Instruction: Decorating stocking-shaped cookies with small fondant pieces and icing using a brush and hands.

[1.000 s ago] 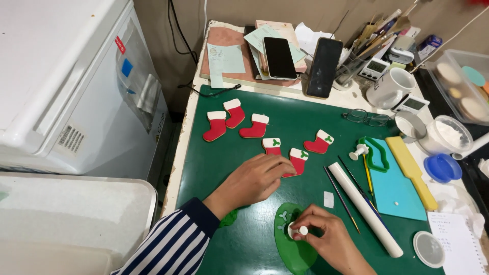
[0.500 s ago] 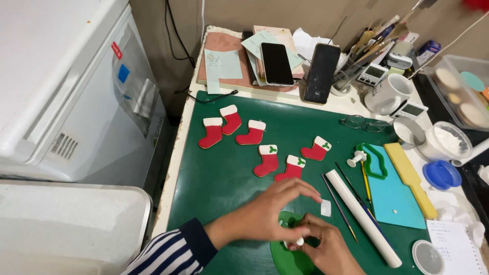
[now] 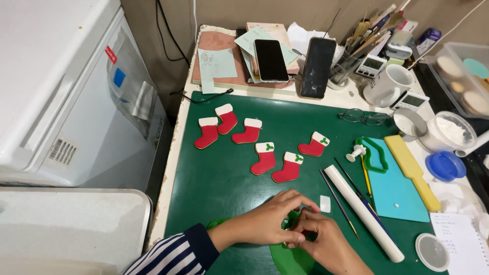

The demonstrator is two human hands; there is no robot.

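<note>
Our left hand (image 3: 267, 224) and right hand (image 3: 321, 242) meet, fingers curled, over the green icing sheet (image 3: 288, 257) at the bench's (image 3: 224, 178) near edge, apparently pinching it; the actual grip is hidden.

The left hand (image 3: 267, 224) and right hand (image 3: 321, 239) covered most of the green icing sheet (image 3: 290, 259), so whatever the fingertips pinched stayed hidden. The picture's lower edge cut off that sheet and the right wrist. The lidded tub (image 3: 466, 71) ran off the right edge.
</note>
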